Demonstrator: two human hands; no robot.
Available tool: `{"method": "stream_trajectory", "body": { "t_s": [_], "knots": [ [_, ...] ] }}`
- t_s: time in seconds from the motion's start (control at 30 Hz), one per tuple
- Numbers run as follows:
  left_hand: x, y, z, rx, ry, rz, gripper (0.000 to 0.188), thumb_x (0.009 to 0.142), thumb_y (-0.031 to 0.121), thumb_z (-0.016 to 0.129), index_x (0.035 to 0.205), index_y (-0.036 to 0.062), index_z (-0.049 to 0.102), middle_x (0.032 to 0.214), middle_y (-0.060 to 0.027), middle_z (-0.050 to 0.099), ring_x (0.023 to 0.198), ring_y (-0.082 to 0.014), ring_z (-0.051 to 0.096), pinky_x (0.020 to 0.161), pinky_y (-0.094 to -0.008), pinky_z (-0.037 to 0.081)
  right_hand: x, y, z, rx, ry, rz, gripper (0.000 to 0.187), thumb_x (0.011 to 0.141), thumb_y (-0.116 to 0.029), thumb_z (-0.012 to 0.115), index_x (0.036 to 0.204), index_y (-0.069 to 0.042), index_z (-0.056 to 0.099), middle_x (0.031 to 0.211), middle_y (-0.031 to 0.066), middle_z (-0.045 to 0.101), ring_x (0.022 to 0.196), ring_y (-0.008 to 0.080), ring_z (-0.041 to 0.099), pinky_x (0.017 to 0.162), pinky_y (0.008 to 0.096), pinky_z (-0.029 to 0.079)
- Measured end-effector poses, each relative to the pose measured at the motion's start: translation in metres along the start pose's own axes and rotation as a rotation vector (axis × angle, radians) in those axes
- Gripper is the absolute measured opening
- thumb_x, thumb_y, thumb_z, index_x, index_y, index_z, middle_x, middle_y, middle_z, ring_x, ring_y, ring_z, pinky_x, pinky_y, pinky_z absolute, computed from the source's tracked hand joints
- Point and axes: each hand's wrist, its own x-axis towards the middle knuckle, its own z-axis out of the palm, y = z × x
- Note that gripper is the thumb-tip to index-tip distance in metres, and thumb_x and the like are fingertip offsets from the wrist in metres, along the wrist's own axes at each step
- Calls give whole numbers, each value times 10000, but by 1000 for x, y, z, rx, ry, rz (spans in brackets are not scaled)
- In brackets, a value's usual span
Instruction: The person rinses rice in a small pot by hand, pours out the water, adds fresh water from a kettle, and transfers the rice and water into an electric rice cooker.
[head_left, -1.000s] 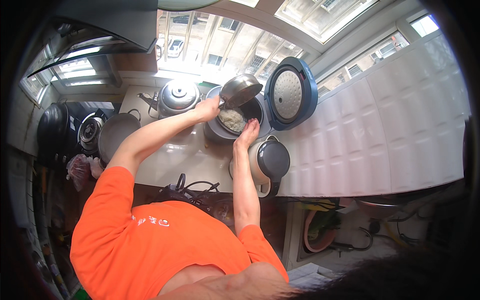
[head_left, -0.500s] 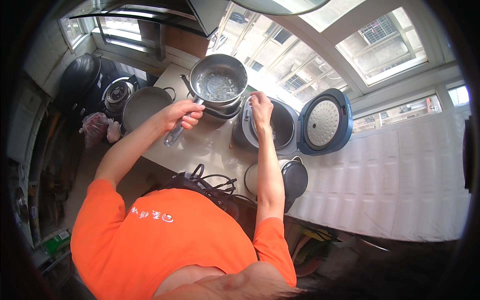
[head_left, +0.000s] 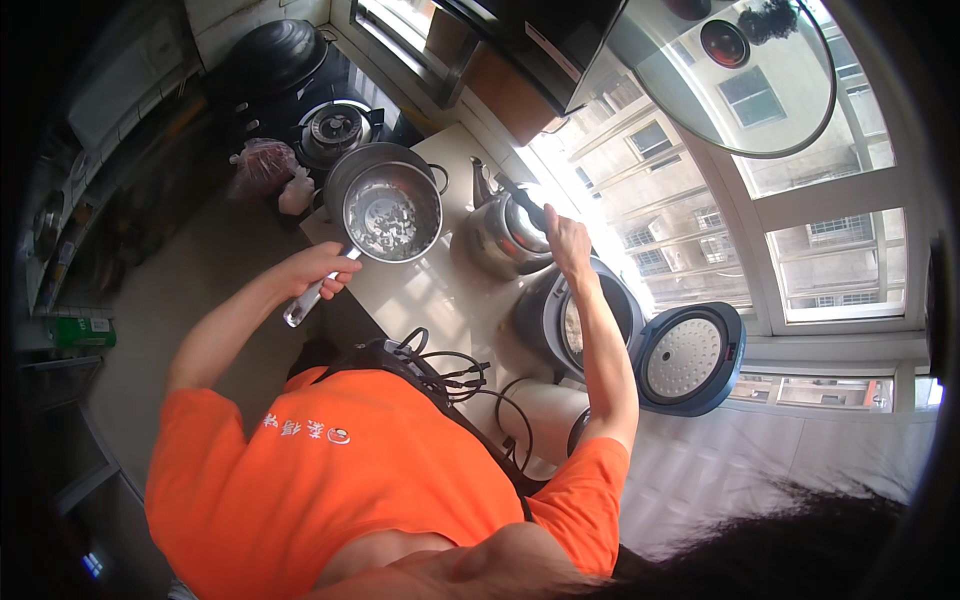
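Note:
My left hand point(head_left: 318, 270) is closed around the metal handle of a small saucepan point(head_left: 428, 222), held level at the left over the counter. Its inside glistens with what looks like water. To the right, a steel kettle point(head_left: 487, 240) stands on the counter with its spout toward the back. The fingers of my right hand point(head_left: 568, 243) are closed on the end of the kettle's black handle point(head_left: 524, 205). Beneath my right forearm is a rice cooker point(head_left: 615, 295) with its lid point(head_left: 688, 360) swung up; something whitish shows inside, partly hidden by the arm.
A grey pan point(head_left: 345, 165) sits partly behind the saucepan, beside a gas burner point(head_left: 335, 128) and a black lidded wok point(head_left: 265, 62). Plastic bags point(head_left: 264, 168) lie nearby. A white cylindrical appliance point(head_left: 545, 410) and black cables point(head_left: 455, 372) are close to my body. A glass lid point(head_left: 790, 110) shows before the window.
The saucepan has moved left, away from in front of the kettle. My right hand has gone from above the rice cooker to the kettle's handle. The view has turned left.

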Motion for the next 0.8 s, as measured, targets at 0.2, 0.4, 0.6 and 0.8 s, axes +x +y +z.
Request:
{"method": "stream_trajectory", "body": {
  "t_s": [0.2,0.4,0.6,0.8],
  "knots": [
    [8,-54,-6,-119,-187,-204,181,812,112,513,715,97,361,555,35,365,398,-16,298,329,-164,227,26,26,-14,8,-105,-55,563,868,-436,324,630,4,583,620,236,535,656,406,529,637,436,405],
    [22,-77,-4,-55,-99,-181,178,799,131,534,751,80,370,589,26,383,423,-19,307,344,-165,249,37,12,-19,-104,-208,-266,545,857,-443,354,600,-25,591,607,202,549,634,378,539,594,424,415],
    [20,-94,7,-89,-131,-237,193,798,128,534,703,99,369,558,36,376,404,-14,312,336,-165,242,39,-1,-23,-342,-233,-627,307,871,-300,395,785,-95,606,556,159,536,532,356,519,480,419,395],
    [34,-110,1,-159,-139,-212,184,806,126,526,714,98,369,575,33,385,422,-16,321,343,-163,259,23,-47,-32,-412,-325,-689,454,865,-387,377,613,-84,603,529,164,534,540,337,546,497,404,423]
  ]
}}
